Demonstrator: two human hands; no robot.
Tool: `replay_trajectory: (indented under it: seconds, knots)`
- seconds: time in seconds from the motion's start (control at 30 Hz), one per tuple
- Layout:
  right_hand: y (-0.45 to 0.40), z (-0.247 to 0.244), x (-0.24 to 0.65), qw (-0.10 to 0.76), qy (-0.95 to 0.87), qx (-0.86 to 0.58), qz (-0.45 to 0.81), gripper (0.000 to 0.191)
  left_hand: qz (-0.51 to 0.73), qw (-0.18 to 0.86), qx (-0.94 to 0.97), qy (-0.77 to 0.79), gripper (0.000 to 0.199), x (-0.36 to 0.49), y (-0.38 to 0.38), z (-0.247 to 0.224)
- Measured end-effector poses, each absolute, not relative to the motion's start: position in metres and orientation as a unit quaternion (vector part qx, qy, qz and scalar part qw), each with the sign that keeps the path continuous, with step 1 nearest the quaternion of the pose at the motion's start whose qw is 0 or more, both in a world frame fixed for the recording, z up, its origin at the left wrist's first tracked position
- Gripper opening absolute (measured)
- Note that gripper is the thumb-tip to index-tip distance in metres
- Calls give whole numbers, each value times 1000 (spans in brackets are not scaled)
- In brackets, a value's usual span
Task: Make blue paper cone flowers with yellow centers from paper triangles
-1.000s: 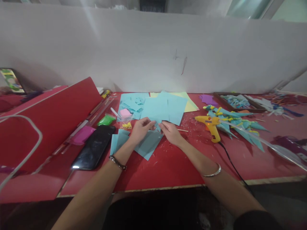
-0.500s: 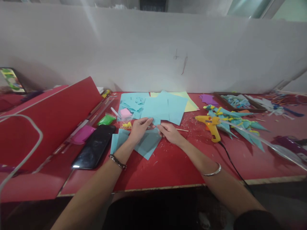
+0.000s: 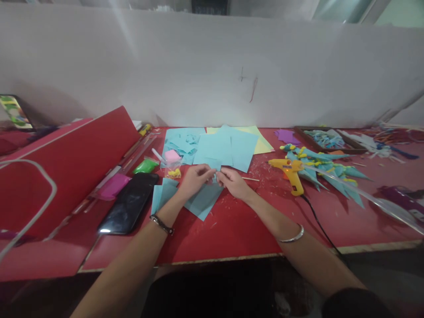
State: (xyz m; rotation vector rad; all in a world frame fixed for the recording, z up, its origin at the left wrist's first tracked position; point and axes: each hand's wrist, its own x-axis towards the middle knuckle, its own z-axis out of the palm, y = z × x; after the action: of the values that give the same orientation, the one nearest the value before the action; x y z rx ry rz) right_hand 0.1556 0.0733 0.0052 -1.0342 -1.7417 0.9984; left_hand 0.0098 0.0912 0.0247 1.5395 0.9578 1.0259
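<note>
Both of my hands meet above the middle of the red table, pinching a small piece of light blue paper (image 3: pixel 215 176) between them. My left hand (image 3: pixel 198 179) is closed, thumb against fingers, on the piece's left side. From the other side my right hand (image 3: pixel 232 182) pinches it with thumb and forefinger. Much of the piece is hidden by my fingers. Beneath my hands lies a blue paper sheet (image 3: pixel 204 201), and just beyond them are larger blue sheets (image 3: pixel 213 148). A thin wooden stick (image 3: pixel 251 179) lies right of my right hand.
To the right rest a yellow glue gun (image 3: pixel 292 172) with a black cord, blue paper cones (image 3: pixel 331 170) and a tray (image 3: pixel 326 148) of scraps. On the left are a black phone (image 3: pixel 130 205), a green packet (image 3: pixel 145 166) and a raised red board (image 3: pixel 66 163). A grey wall (image 3: pixel 198 66) stands behind.
My left fingers have curled in more around the paper piece, and less of it shows. Both hands stay in nearly the same place; the view has shifted slightly.
</note>
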Motion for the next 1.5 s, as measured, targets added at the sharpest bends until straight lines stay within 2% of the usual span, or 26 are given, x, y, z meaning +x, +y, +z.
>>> replay_trajectory:
  seconds: [0.1,0.33,0.67,0.87,1.07,1.33,1.5]
  knots:
    - [74,5,156,429,-694,-410,409,29,395,478,681,389,32,10,90,24]
    - [72,11,154,424,-693,-402,422,30,420,439,696,383,31,10,91,20]
    - [71,11,151,417,-710,-397,406,31,525,479,595,376,28,5,98,17]
    - [69,13,151,413,-718,-389,404,31,542,482,583,366,34,5,100,16]
    - [68,12,152,405,-710,-397,417,32,545,430,594,406,22,-1,103,18]
    - [71,9,154,416,-712,-406,394,28,564,404,602,395,24,3,100,19]
    - [72,7,155,446,-702,-431,350,26,538,315,657,424,20,-2,102,21]
